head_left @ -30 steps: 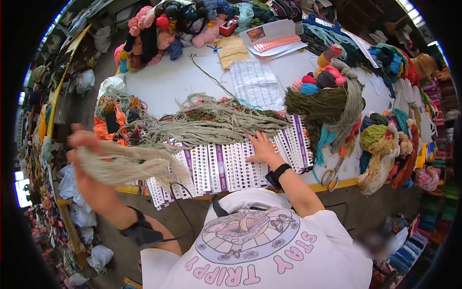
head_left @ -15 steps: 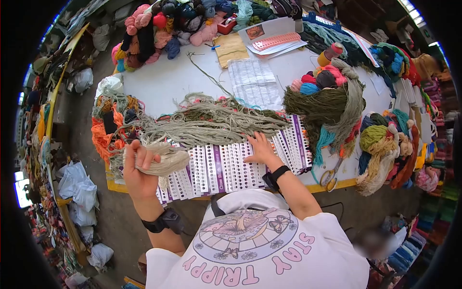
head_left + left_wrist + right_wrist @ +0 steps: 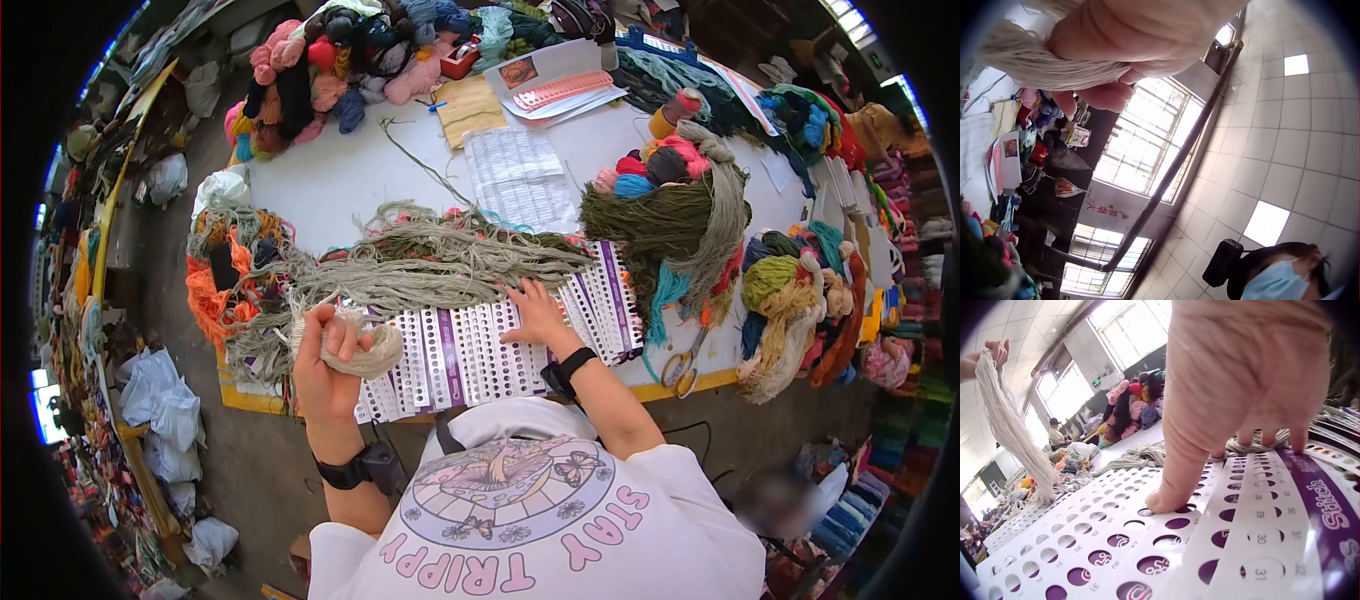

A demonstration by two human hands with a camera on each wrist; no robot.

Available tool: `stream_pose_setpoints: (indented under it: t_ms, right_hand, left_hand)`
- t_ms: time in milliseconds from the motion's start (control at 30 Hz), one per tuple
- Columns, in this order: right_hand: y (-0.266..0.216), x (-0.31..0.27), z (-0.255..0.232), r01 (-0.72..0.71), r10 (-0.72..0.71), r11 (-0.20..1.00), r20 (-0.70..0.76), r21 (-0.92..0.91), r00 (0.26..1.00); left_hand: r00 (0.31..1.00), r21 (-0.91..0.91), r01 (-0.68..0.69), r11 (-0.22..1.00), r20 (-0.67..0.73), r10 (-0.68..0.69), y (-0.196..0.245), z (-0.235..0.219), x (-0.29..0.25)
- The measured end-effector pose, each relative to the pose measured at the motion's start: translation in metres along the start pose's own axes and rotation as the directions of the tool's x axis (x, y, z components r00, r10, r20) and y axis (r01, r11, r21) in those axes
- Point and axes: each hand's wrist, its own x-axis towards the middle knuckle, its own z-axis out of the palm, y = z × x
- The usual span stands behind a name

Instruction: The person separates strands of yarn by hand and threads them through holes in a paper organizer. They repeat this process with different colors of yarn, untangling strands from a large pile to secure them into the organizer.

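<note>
My left hand (image 3: 325,368) holds up a skein of cream yarn (image 3: 378,350) over the left end of a row of punched thread cards (image 3: 440,350). In the right wrist view the skein (image 3: 1013,425) hangs down in a long bundle from the raised hand. The fingers curl round its top end. My right hand (image 3: 537,320) rests on the cards with its fingers spread, thumb and fingertips pressing the white and purple strips (image 3: 1166,550). Behind the cards lies a long heap of grey-green threads (image 3: 430,272), covering their far ends.
Orange and grey yarn (image 3: 208,292) is tangled at the table's left end. To the right sit an olive skein with coloured balls (image 3: 640,215) and a pair of scissors (image 3: 685,370). A printed sheet (image 3: 520,175), a brown envelope (image 3: 470,110) and piled yarn (image 3: 300,80) lie farther back.
My left hand has swung in from the far left toward the cards, bringing the cream skein, which trailed out sideways and now hangs down. The right hand has stayed on the cards.
</note>
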Motion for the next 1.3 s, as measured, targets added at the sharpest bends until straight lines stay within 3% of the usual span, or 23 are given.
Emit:
stream_pose_setpoints:
  t_ms: [600, 733, 867, 967, 1000, 1300]
  right_hand:
    - [-0.002, -0.001, 0.0, -0.022, 0.022, 1.0, 0.027, -0.015, 0.999]
    - [-0.002, -0.001, -0.001, -0.002, 0.003, 1.0, 0.012, -0.03, 1.0]
    - [-0.001, 0.0, 0.001, 0.008, -0.007, 0.998, 0.015, -0.066, 1.0]
    - [-0.003, -0.002, -0.001, 0.009, -0.008, 0.998, 0.01, -0.068, 1.0]
    - [-0.003, -0.002, 0.0, 0.006, -0.005, 0.998, 0.007, -0.07, 1.0]
    - [-0.015, -0.019, -0.014, 0.027, -0.029, 0.999, -0.081, -0.03, 0.996]
  left_hand:
    - [1.0, -0.022, 0.031, 0.999, 0.003, -0.031, -0.001, -0.01, -0.006]
    - [0.996, 0.053, -0.072, 0.996, 0.054, 0.069, 0.046, -0.003, 0.0]
    - [0.931, 0.074, -0.253, 0.965, 0.292, 0.222, 0.114, 0.024, -0.013]
    - [0.881, 0.018, -0.28, 0.96, 0.401, 0.25, 0.134, 0.037, -0.025]
    - [0.867, -0.008, -0.248, 0.969, 0.445, 0.226, 0.135, 0.035, -0.026]
    - [0.948, -0.089, -0.105, 0.99, 0.292, 0.127, 0.062, -0.006, -0.025]
